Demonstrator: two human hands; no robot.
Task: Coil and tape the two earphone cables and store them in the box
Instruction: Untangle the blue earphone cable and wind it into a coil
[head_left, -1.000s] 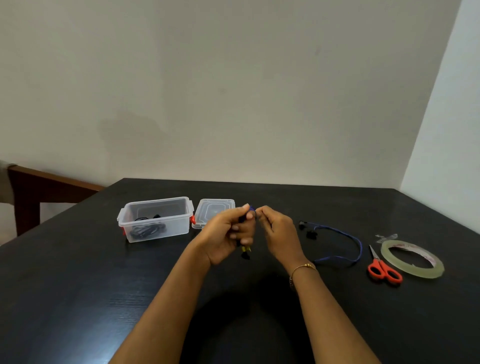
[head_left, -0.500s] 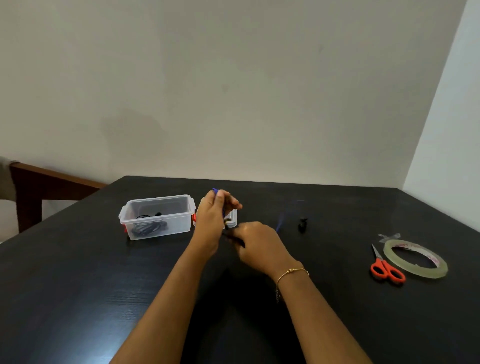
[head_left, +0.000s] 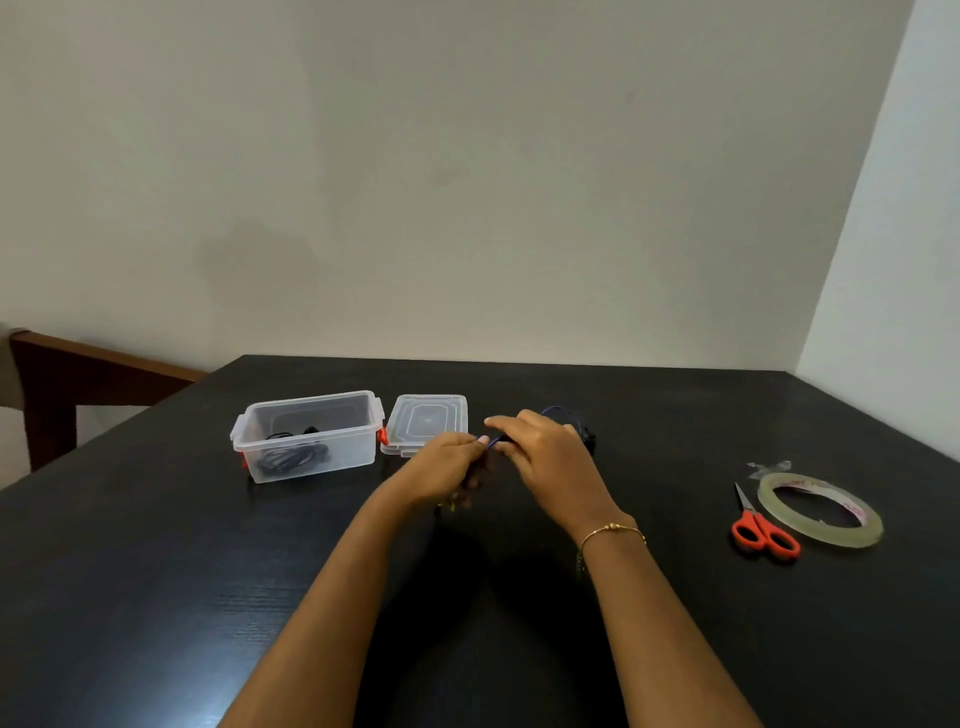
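Observation:
My left hand (head_left: 445, 470) and my right hand (head_left: 545, 457) meet over the middle of the black table (head_left: 156, 571), both pinching a thin blue earphone cable (head_left: 558, 411). A loop of it shows behind my right hand, with black earbuds (head_left: 588, 439) at its right. The plug end hangs below my left hand, mostly hidden. A clear plastic box (head_left: 311, 436) with red clips stands open to the left, and a coiled black earphone cable (head_left: 291, 457) lies inside it.
The box's clear lid (head_left: 426, 423) lies flat just right of the box. Red-handled scissors (head_left: 761, 527) and a roll of clear tape (head_left: 821, 509) lie at the right. A wooden chair (head_left: 62, 374) stands beyond the table's left edge.
The loose blue cable that lay spread toward the scissors has been drawn in to my hands. My left hand has come down from its raised position, and my right hand has risen beside it.

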